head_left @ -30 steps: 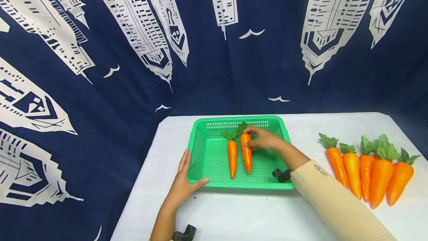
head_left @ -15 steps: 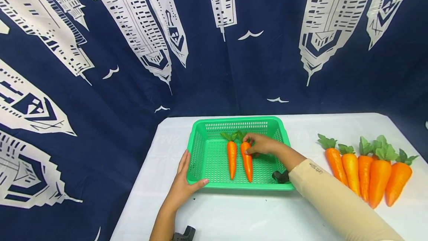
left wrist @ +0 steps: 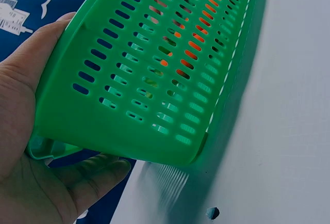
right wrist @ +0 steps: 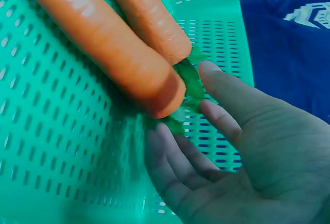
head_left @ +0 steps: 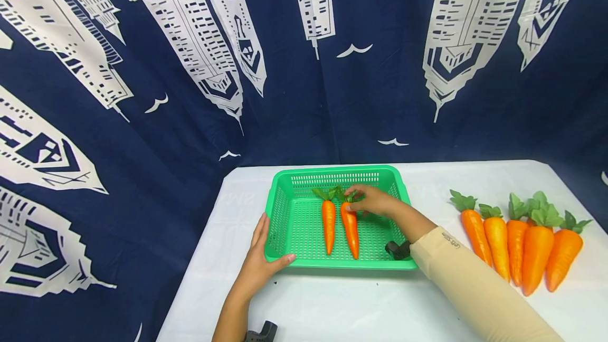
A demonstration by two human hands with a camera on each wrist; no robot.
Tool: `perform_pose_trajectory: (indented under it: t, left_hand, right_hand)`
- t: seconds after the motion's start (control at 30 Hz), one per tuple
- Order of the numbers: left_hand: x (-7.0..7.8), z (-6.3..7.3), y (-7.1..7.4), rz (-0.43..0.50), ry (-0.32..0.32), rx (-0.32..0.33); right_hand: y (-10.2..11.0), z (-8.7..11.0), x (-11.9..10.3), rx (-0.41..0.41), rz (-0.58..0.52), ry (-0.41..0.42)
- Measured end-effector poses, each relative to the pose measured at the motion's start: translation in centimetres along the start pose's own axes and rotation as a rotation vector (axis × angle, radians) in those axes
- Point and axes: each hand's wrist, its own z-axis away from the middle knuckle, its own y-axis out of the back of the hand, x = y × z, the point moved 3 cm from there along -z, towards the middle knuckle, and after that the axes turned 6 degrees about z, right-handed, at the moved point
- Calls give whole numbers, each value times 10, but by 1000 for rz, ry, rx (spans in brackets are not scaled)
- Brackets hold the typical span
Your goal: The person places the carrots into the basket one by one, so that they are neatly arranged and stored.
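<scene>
Green basket (head_left: 332,263): stands toward the far edge of the white table (head_left: 332,305), its long rims running roughly along that edge.
Left carrot (head_left: 329,228): lies on the basket floor near the middle, leafy end toward the far wall, tip toward the near rim.
Right carrot (head_left: 350,231): lies just beside it, turned much alike; whether the two leafy ends touch is unclear.
Right hand (head_left: 372,202): reaches in over the basket's right side; fingers loosely bent and spaced apart about the leaves (right wrist: 191,84), no firm grip evident; fingertip contact is hard to tell.
Left hand (head_left: 258,264): spread round the basket's near-left corner, fingers fairly straight along the left wall, thumb at the near rim; apparently steadying, with no carrot in it.
Carrot group (head_left: 537,257): on the table toward its right edge, well apart from the basket; five show plainly, and a patch of orange behind may be a sixth.
Done, as judged: two carrots inside, the right one seemingly settled on the floor.
Outstanding, as judged: the whole group outside, hence an early stage if the basket is being filled.
</scene>
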Motion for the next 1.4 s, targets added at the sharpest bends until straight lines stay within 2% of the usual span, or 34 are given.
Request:
perform_pose_trajectory:
  t: [0.17, 0.43, 0.57, 0.97, 1.1, 1.4]
  left_hand:
    - [1, 0, 0, -4, 12, -5]
    - [2, 0, -1, 5, 18, -8]
    - [1, 0, -2, 6, 13, -6]
    - [1, 2, -2, 5, 18, -8]
    - [3, 2, -2, 5, 20, -4]
    - [1, 1, -1, -1, 11, 3]
  right_hand:
    - [8, 0, -1, 122, 5, 69]
    - [23, 13, -13, 228, -138, 96]
    - [30, 21, -21, 250, -186, 113]
    - [59, 55, -36, 281, -153, 135]
    - [70, 67, -33, 298, -138, 120]
    - [87, 97, -19, 405, -89, 98]
